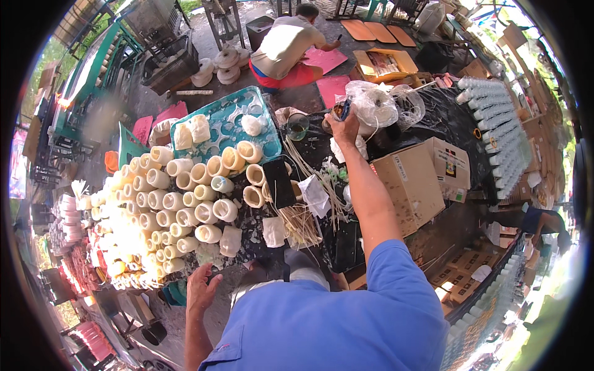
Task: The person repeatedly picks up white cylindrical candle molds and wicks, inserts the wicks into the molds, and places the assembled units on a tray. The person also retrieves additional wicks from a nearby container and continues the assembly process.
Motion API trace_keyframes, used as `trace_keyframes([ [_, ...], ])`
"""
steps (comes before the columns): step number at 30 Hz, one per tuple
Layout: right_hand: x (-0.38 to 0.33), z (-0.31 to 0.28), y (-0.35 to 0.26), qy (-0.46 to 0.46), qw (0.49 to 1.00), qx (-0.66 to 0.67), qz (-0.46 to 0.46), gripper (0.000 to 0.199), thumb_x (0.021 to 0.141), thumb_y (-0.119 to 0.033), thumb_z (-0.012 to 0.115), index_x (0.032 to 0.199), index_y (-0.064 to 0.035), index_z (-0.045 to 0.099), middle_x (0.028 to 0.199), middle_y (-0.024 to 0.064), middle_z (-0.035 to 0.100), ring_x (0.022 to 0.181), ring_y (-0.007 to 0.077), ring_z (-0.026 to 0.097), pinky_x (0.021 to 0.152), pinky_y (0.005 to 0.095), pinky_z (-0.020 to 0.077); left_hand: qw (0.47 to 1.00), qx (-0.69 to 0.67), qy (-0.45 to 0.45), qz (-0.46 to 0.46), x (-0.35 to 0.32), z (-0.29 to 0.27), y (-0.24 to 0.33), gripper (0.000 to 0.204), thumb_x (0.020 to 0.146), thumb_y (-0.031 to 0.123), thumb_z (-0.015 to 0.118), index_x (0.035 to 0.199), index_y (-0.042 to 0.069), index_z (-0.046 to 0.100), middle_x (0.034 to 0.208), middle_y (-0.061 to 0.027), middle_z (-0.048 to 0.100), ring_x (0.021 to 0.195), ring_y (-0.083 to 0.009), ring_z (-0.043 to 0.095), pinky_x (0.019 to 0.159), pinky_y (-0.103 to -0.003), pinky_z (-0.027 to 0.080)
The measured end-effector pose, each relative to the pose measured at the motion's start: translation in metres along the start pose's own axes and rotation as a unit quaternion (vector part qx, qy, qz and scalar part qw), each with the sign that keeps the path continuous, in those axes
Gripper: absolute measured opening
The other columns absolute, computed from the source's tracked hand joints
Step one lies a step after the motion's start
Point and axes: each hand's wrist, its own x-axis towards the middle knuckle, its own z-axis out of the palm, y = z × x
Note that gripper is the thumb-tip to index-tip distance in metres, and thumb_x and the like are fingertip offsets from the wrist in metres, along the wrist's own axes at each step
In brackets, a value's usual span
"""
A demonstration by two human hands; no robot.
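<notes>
My right hand (344, 128) reaches far over the black-covered table and grips a small dark round thing (340, 110); its kind is hard to make out. Just left of that hand stands a clear glass jar (297, 127), and clear plastic-wrapped rolls (372, 105) lie to its right. My left hand (203, 289) hangs low by the table's near edge, fingers apart, with nothing visible in it. Beyond it are many cream-coloured hollow cylinders (187, 216), crowded over the table's left side. Thin pale sticks (301, 226) lie bundled near the front middle.
A teal tray (267, 133) with white residue lies beyond the cylinders. An open cardboard box (408, 185) sits beside my right forearm. Rows of clear glasses (495, 133) stand at far right. Another person (288, 46) crouches on the floor near pink sheets (325, 60).
</notes>
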Motion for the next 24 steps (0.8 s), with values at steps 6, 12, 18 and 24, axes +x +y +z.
trace_keyframes([
  [6, -0.021, -0.009, 0.011, 0.031, 0.999, -0.037, 0.014, 0.108, 0.073, -0.030, 0.093, 0.154, 0.0098, 0.034, 0.139, 0.0338, 0.058, 0.130, 0.0446, 0.058, 0.114, 0.0460, 0.0435, 0.999, -0.011, 0.001, -0.032, -0.014, 0.006, -0.015, 0.052, 0.084, 0.019, 0.082, 0.130, 0.000, 0.068, 0.119, -0.0169, 0.074, 0.104, -0.0268, 0.071, 0.089, -0.039, 0.058],
  [12, -0.053, -0.027, 0.006, 0.014, 0.999, -0.025, 0.037, 0.083, 0.078, -0.027, 0.088, 0.143, 0.0082, 0.050, 0.130, 0.0313, 0.064, 0.118, 0.0419, 0.064, 0.105, 0.0447, 0.0499, 0.999, 0.039, -0.007, -0.027, -0.015, 0.016, -0.031, 0.053, 0.083, 0.021, 0.083, 0.130, 0.001, 0.068, 0.121, -0.0161, 0.074, 0.105, -0.0262, 0.072, 0.090, -0.039, 0.058],
  [18, -0.182, -0.050, -0.077, -0.171, 0.983, 0.045, -0.053, 0.021, 0.088, -0.019, 0.079, 0.081, -0.0005, 0.073, 0.088, 0.0147, 0.075, 0.084, 0.0302, 0.071, 0.080, 0.0420, 0.0548, 0.999, 0.029, 0.007, -0.038, 0.000, 0.062, -0.077, 0.047, 0.082, 0.030, 0.081, 0.111, -0.002, 0.065, 0.088, -0.0174, 0.063, 0.081, -0.0336, 0.062, 0.077, -0.045, 0.051],
  [24, -0.353, -0.022, -0.137, -0.558, 0.810, 0.099, -0.149, 0.047, 0.088, -0.019, 0.079, 0.128, 0.0031, 0.067, 0.124, 0.0165, 0.068, 0.094, 0.0230, 0.067, 0.081, 0.0343, 0.0571, 0.986, -0.090, 0.038, -0.132, 0.057, 0.122, -0.092, 0.082, 0.084, 0.042, 0.082, 0.146, -0.004, 0.051, 0.139, -0.0303, 0.060, 0.133, -0.0421, 0.056, 0.115, -0.047, 0.042],
])
